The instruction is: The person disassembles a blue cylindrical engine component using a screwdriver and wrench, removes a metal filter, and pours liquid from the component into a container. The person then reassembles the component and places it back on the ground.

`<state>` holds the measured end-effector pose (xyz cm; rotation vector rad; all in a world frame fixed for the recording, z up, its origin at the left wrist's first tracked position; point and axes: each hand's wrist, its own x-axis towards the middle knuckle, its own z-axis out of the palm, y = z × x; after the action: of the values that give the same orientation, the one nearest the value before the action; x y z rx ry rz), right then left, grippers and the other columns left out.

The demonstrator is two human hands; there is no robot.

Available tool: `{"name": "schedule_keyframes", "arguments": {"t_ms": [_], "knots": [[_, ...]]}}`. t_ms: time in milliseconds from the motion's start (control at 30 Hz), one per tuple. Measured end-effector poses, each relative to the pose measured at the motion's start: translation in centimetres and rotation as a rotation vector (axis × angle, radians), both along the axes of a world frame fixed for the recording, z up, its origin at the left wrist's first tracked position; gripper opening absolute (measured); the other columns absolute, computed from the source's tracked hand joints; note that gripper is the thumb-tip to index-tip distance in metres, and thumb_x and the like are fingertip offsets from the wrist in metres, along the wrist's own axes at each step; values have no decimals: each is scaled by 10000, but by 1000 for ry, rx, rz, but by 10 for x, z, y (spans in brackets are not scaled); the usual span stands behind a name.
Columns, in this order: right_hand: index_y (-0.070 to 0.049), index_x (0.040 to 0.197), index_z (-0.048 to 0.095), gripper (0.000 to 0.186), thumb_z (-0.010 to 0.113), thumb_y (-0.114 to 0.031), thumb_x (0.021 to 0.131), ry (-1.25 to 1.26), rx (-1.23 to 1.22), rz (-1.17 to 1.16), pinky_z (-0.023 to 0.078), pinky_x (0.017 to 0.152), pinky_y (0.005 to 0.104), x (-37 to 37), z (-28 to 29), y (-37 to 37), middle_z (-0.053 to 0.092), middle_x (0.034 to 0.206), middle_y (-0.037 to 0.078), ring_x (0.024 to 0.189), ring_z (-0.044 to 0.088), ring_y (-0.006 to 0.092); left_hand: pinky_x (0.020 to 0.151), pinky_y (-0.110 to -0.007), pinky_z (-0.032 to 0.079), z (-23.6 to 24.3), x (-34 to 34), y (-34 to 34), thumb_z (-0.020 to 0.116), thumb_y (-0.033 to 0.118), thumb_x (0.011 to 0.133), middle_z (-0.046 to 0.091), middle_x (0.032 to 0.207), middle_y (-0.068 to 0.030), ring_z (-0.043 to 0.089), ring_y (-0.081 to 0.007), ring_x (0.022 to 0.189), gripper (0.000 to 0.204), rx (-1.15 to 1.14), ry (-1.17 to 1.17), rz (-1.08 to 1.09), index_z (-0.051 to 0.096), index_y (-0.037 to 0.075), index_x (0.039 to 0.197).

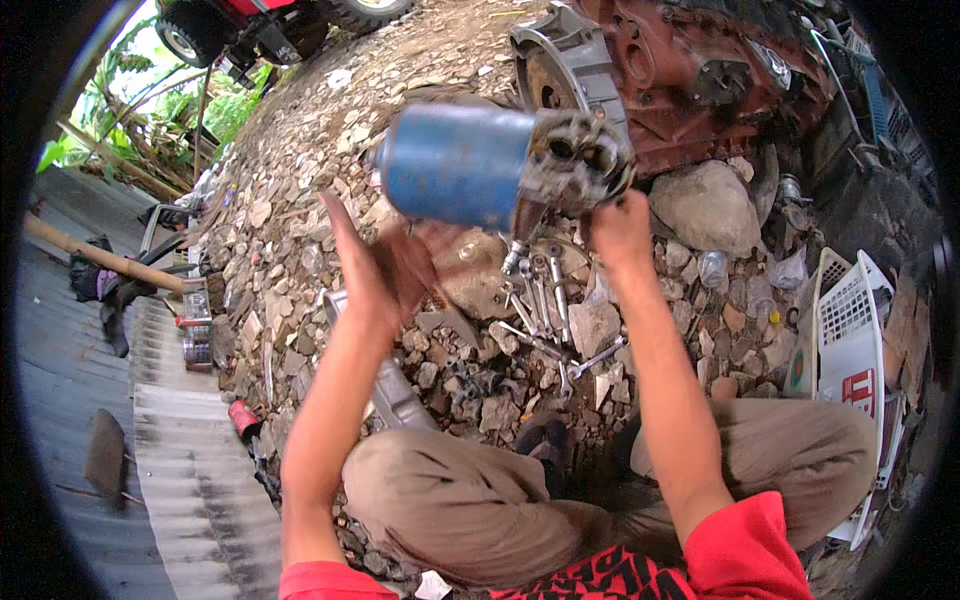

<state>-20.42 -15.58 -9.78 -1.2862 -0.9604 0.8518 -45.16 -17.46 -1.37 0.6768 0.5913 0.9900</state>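
Note:
A blue oil filter (455, 165) hangs in the air in front of me, its canister pointing left. A worn cast-metal filter housing (580, 155) is joined to its right end. My right hand (622, 232) is closed on the lower right edge of this housing. Below the canister's left part is my left hand (385, 265), fingers stretched out and slightly blurred; it holds nothing. Under the housing, several wrenches (545, 300) lie in a bunch on the stones.
Beyond the filter stand a rust-red engine block (700, 80) and a grey bell housing (575, 65). A large rock (705, 210) lies right of my right hand. White plastic crates (850, 320) stand at the right, corrugated metal sheets (190, 450) at the left.

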Motion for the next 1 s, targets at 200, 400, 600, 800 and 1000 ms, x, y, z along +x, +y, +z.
{"name": "schedule_keyframes", "arguments": {"t_ms": [200,400,600,800,1000], "knots": [[68,763,664,321,606,-240,833,-80,37,-47,441,585,351,61,-17,-7,607,609,120,591,545,145,1073,-648,295,-3,22,73,357,877,774,394,1468,-228,429,-377,1329,1123,241,606,-239,231,35,1506],[70,858,699,492,683,-417,789,-745,-319,-22,513,749,456,114,0,-52,651,829,316,853,651,456,1056,-514,393,-124,118,-8,276,808,866,504,1408,-151,554,-350,1222,909,-376,588,-161,395,134,1464],[40,857,700,613,663,-571,818,-765,-451,70,497,751,468,156,-11,-55,657,784,284,824,659,432,1107,-536,305,-190,166,-3,305,821,846,479,1430,-164,476,-343,1304,968,-420,565,-96,374,80,1466],[32,954,702,599,661,-550,818,-782,-338,-76,505,804,483,188,-79,-58,673,889,292,921,649,448,1073,-524,369,-256,223,-11,260,726,925,525,1379,-175,545,-363,1221,857,-487,279,133,421,55,1432],[12,1064,681,589,654,-526,825,-698,-493,-67,497,849,490,161,-72,-50,668,995,292,979,632,450,1086,-441,355,-335,220,-23,349,605,963,434,1437,-215,491,-332,1275,811,-574,186,287,334,-46,1446]]}}
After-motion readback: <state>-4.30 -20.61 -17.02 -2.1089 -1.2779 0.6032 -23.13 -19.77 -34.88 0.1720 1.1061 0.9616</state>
